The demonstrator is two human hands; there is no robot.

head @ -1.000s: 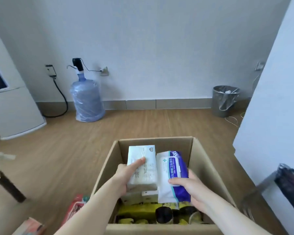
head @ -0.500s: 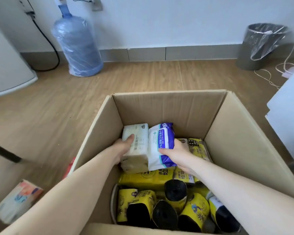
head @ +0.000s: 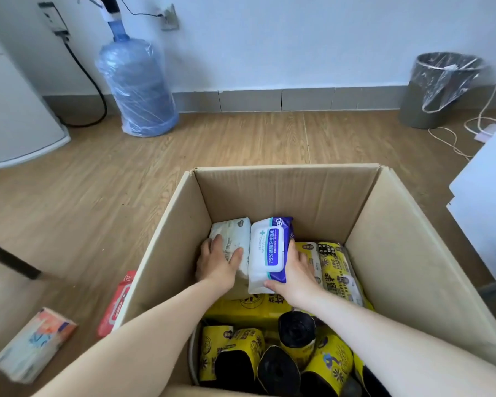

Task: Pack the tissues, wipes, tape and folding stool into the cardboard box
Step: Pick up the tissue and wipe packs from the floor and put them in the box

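A: Where have the packs got to?

B: Both are down inside the cardboard box (head: 287,193), against its far wall toward the far-left corner. The left hand (head: 216,265) lies flat on the white tissue pack (head: 232,239), fingers together and pressed on its top. The right hand (head: 294,270) grips the wipes pack (head: 269,250), white with a purple edge, thumb under the near end and fingers wrapped round the right side.

A: How will they handle?

B: Light and soft, I'd judge. Film wrappers dent under the fingers and may be a little slippery, so a broad hold across the flat faces suits them better than a pinch at a corner. Nothing fragile.

A: What's below them?

B: Yellow packs (head: 337,270) along the right wall and yellow-banded black rolls (head: 295,333) at the near edge. The two packs seem to rest on that uneven layer, so they could tip when let go.

A: Anything left outside?

B: On the floor by the box's left wall, a red pack (head: 116,305) and a blurred orange-and-white pack (head: 32,345). I can't see tape or a stool
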